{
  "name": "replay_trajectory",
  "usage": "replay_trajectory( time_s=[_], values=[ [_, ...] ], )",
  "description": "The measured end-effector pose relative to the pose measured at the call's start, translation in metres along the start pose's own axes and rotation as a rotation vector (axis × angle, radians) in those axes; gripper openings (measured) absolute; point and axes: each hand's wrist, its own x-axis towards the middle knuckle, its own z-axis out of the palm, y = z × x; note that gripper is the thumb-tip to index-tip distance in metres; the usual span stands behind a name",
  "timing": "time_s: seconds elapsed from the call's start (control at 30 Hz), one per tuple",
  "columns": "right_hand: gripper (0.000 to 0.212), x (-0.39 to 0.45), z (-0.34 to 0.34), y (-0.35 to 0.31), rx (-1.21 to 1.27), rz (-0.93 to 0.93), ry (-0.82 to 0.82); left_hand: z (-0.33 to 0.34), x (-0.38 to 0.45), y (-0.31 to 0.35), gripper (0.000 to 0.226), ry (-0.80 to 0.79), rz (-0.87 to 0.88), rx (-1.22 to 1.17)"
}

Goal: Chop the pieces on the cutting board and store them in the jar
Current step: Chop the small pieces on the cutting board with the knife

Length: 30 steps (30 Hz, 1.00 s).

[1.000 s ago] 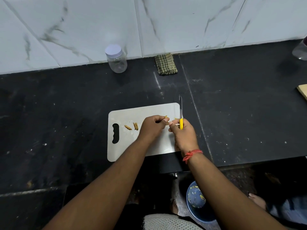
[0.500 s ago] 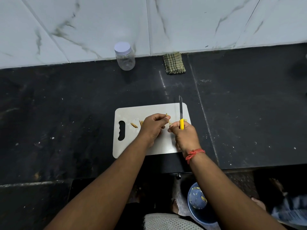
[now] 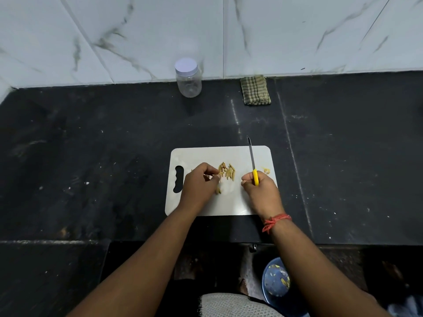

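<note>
Left hand (image 3: 198, 185) at nine o'clock of the pale yellow-green slender pieces (image 3: 227, 173), fingertips pinching one, probably lining it up with the row for a single cut; blurred, so uncertain. Right hand (image 3: 261, 188) clenched round the yellow-handled narrow knife (image 3: 252, 161), blade pointing to twelve, parked aside. All on the white plastic cutting board (image 3: 231, 202). Clear lidded jar (image 3: 188, 77) waiting far off at twelve, by the wall.

Both forearms are bare from the lower edge of the view up to the hands, with no sleeves showing. A red-orange thread band (image 3: 275, 221), knotted with loose ends, circles the wrist of the right hand (image 3: 261, 193). At the bottom edge shows a pale knitted or mesh-textured garment (image 3: 233, 305).
</note>
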Motion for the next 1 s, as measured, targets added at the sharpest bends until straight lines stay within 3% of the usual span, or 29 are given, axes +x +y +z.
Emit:
replay_trajectory(
  time_s=[0.2,0.43,0.67,0.83,1.0],
  values=[
    [0.007,-0.003,0.016,-0.008,0.053,-0.048,-0.062,0.0,-0.01,0.001,0.007,0.036,-0.076,-0.11],
    [0.012,-0.005,0.004,-0.008,0.187,0.029,0.11,0.032,-0.024,0.007,0.01,-0.038,0.154,0.225],
    [0.017,-0.016,-0.01,-0.001,0.2,0.066,0.101,0.023,-0.032,0.004,0.025,-0.046,0.197,0.676],
    [0.014,-0.028,-0.012,0.006,0.18,0.068,0.053,0.025,-0.037,0.003,0.022,-0.127,0.193,0.764],
    [0.013,-0.045,-0.018,0.009,0.023,0.03,-0.019,0.016,-0.039,0.0,0.026,-0.071,0.247,0.694]
  ],
)
